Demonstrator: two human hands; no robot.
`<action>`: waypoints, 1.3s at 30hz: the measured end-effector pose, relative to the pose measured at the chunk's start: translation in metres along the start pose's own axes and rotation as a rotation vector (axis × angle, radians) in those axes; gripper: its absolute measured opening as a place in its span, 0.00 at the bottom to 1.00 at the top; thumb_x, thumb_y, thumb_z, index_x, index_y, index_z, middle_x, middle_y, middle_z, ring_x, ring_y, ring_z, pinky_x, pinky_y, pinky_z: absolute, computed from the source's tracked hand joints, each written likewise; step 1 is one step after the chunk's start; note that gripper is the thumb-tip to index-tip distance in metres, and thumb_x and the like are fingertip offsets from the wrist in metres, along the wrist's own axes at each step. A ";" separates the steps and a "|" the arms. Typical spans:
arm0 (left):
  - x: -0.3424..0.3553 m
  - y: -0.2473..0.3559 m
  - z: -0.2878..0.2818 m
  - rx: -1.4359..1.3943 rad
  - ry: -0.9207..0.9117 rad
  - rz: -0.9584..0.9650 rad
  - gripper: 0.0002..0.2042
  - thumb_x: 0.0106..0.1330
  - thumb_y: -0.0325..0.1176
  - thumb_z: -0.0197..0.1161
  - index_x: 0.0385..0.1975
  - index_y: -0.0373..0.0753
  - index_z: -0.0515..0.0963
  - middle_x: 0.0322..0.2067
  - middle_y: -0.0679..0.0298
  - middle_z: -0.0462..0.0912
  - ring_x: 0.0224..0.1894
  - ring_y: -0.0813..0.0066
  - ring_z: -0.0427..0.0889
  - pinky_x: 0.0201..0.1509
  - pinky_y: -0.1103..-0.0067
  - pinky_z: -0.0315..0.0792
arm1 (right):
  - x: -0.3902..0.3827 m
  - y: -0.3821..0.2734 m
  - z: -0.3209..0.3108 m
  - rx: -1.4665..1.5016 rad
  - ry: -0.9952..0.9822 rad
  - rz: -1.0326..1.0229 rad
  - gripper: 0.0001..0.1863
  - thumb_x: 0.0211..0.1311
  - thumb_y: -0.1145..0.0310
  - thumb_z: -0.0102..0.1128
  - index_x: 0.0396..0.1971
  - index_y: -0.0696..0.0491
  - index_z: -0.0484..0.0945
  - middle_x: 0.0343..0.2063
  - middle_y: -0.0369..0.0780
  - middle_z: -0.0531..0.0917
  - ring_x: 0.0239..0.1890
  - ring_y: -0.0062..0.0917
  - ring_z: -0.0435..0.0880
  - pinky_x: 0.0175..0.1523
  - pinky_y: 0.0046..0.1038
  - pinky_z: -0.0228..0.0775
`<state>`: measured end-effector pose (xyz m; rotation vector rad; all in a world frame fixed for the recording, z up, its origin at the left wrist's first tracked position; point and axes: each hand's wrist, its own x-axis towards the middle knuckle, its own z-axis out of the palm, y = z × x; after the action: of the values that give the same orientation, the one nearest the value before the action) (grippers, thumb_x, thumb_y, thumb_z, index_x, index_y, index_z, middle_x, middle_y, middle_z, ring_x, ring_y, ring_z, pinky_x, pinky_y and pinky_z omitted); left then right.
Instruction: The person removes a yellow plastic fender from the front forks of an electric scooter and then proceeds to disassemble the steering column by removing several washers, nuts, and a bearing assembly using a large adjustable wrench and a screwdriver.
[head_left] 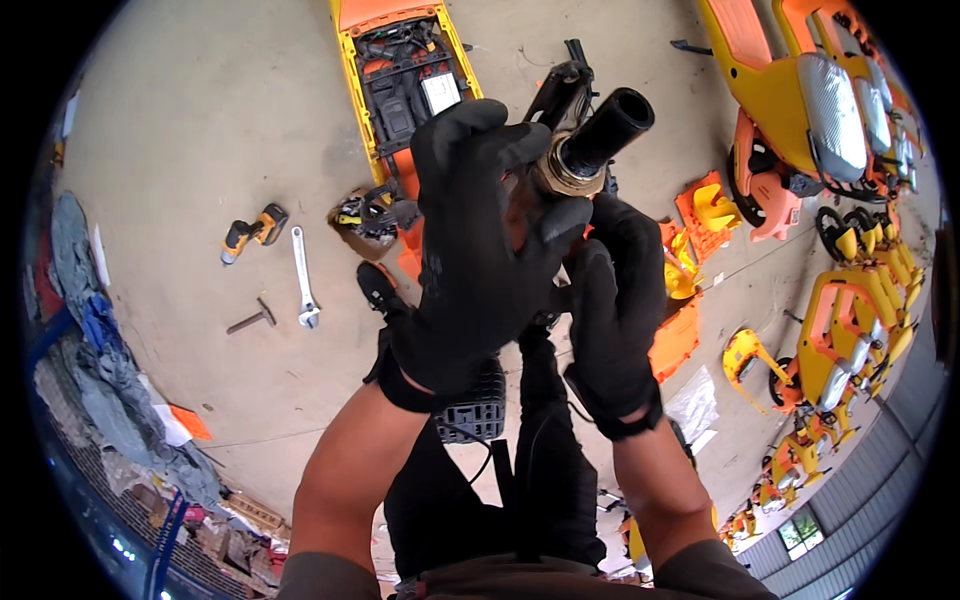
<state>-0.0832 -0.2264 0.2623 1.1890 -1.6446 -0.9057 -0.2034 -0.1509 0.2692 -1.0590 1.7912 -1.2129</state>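
In black work gloves, both my hands are raised in front of me around a black metal steering tube with a round hollow end. The tube points up and to the right. A brownish metal collar ring circles its base. My left hand is curled at the collar, thumb and fingers on either side of it. Just below, my right hand has its fingers bent around the lower part, which the gloves mostly hide. Behind the tube, darker bars of the same assembly or another part stick up.
A yellow-orange scooter body with exposed wiring stands ahead. On the floor at left lie a cordless drill, an adjustable wrench and a hammer. Yellow and orange panels lie at right, near rows of scooters.
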 end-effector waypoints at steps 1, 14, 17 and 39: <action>-0.002 0.000 0.002 -0.094 0.055 -0.019 0.28 0.55 0.26 0.75 0.58 0.34 0.76 0.56 0.55 0.70 0.62 0.59 0.73 0.60 0.70 0.74 | 0.003 -0.005 -0.006 -0.077 0.006 -0.023 0.18 0.64 0.76 0.60 0.53 0.63 0.74 0.47 0.46 0.79 0.45 0.29 0.80 0.51 0.29 0.73; 0.012 -0.013 0.000 -0.003 -0.121 0.082 0.30 0.53 0.22 0.73 0.60 0.38 0.77 0.58 0.52 0.70 0.62 0.53 0.72 0.65 0.65 0.67 | 0.051 -0.057 -0.020 -0.221 -0.205 0.085 0.18 0.60 0.75 0.69 0.50 0.60 0.78 0.38 0.39 0.80 0.37 0.20 0.80 0.42 0.22 0.74; 0.008 -0.016 0.005 -0.062 -0.050 0.103 0.29 0.53 0.22 0.73 0.59 0.38 0.78 0.57 0.53 0.69 0.62 0.55 0.71 0.65 0.65 0.67 | 0.052 -0.054 -0.021 -0.031 -0.215 0.202 0.18 0.63 0.75 0.67 0.52 0.61 0.76 0.36 0.38 0.81 0.38 0.18 0.81 0.42 0.19 0.75; -0.008 -0.005 0.021 -0.168 0.110 0.042 0.31 0.55 0.16 0.66 0.63 0.35 0.72 0.58 0.49 0.67 0.63 0.53 0.70 0.64 0.68 0.69 | 0.042 -0.066 -0.019 0.022 -0.226 0.172 0.21 0.68 0.77 0.59 0.60 0.62 0.72 0.47 0.43 0.81 0.46 0.24 0.85 0.41 0.23 0.85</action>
<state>-0.1003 -0.2189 0.2490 1.0666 -1.4702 -0.9172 -0.2223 -0.1966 0.3324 -0.9663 1.6528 -0.9668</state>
